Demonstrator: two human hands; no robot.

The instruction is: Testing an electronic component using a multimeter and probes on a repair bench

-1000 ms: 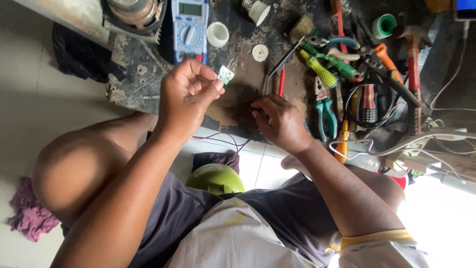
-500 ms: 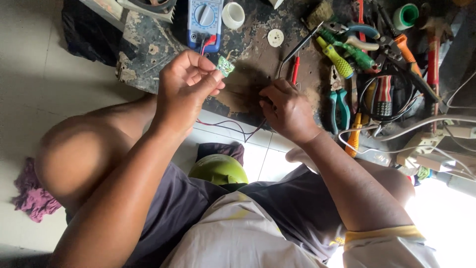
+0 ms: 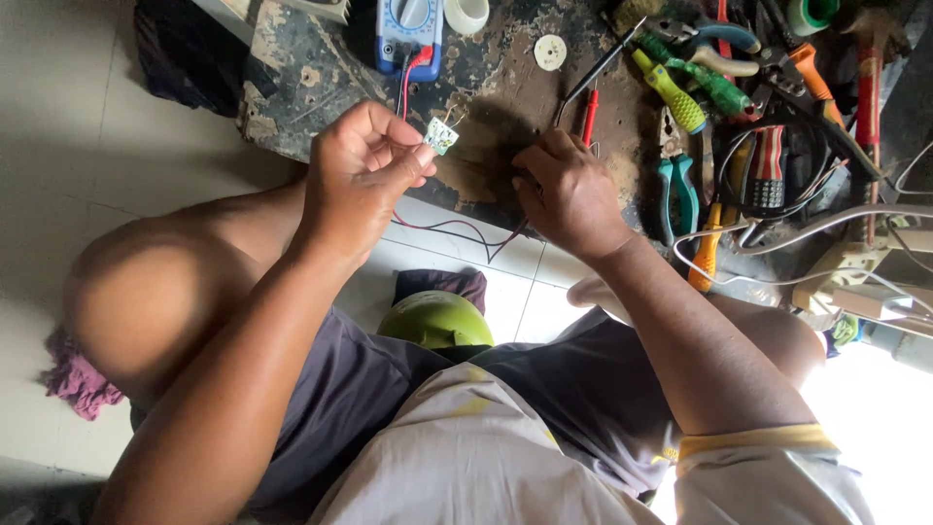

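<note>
Left hand [image 3: 360, 170] has its fingers pinching a tiny white-and-green circuit board [image 3: 440, 135], held up just over the scuffed dark table [image 3: 505, 87]. Right hand [image 3: 569, 190] is curled around a red-handled probe [image 3: 589, 115] near the blue multimeter [image 3: 408, 34].

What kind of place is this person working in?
Probably a small electronics repair spot on a tiled floor: a blue multimeter, pliers and screwdrivers crowd a worn board, and the left hand pinches a tiny circuit board.
</note>
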